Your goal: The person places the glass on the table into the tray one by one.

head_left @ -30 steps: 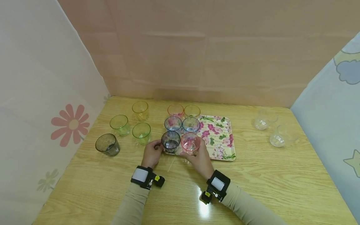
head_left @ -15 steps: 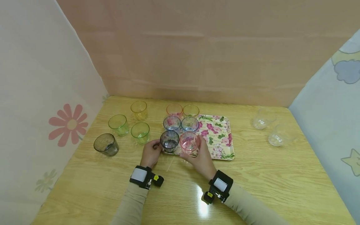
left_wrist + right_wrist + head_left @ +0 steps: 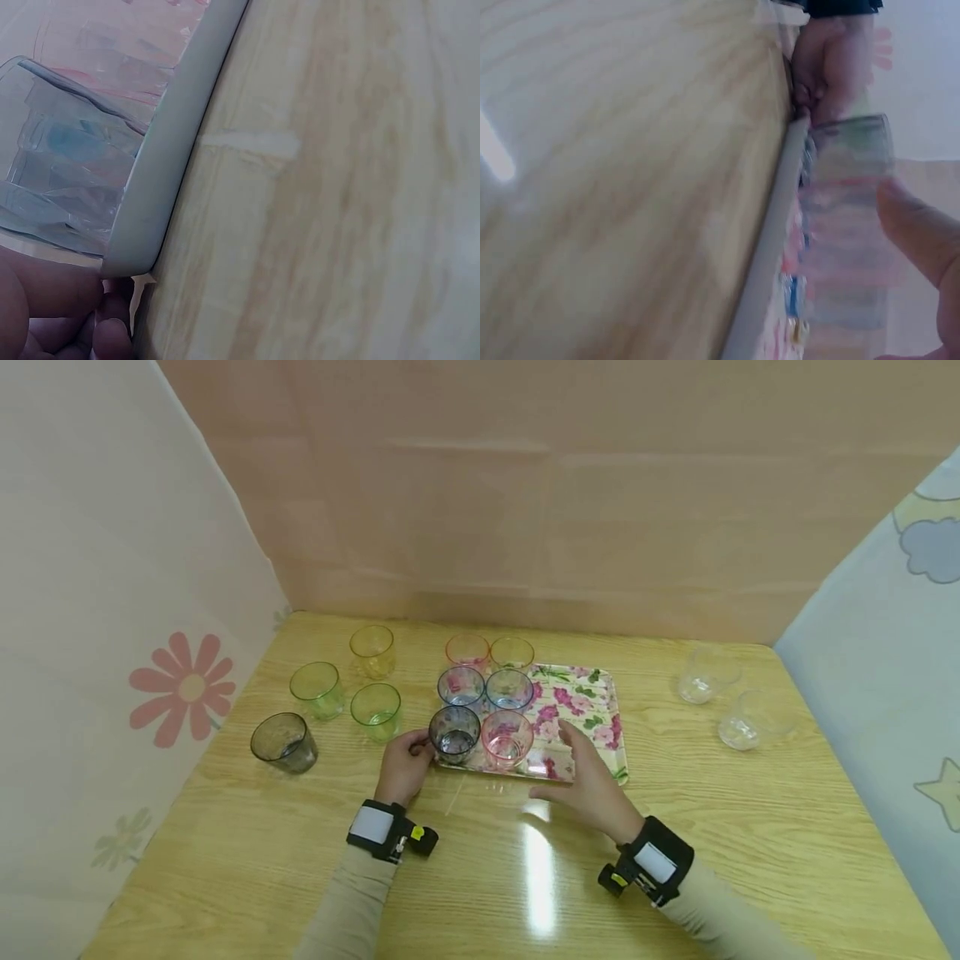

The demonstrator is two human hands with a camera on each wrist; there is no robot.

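Six coloured glasses stand in two columns on the left part of a floral tray (image 3: 592, 718). In the front row are a grey glass (image 3: 454, 735) and a pink glass (image 3: 507, 740). My left hand (image 3: 405, 768) stays at the tray's front left corner, beside the grey glass. Its curled fingers (image 3: 56, 289) grip that corner in the left wrist view. Just right of the pink glass is my right hand (image 3: 596, 789), thumb and fingers spread with nothing between them. Its thumb or finger (image 3: 919, 232) shows near the glasses in the right wrist view.
Left of the tray stand a yellow glass (image 3: 372, 652), two green glasses (image 3: 317, 692) (image 3: 377, 713) and a tilted-looking grey glass (image 3: 285, 743). Two clear glasses (image 3: 701, 677) (image 3: 746, 722) are at the right. Fabric walls border the wooden table (image 3: 480, 893).
My right hand has let go of the pink glass and moved right, its fingers spreading. The pink glass stays on the tray beside the grey one. The left hand has kept its place.
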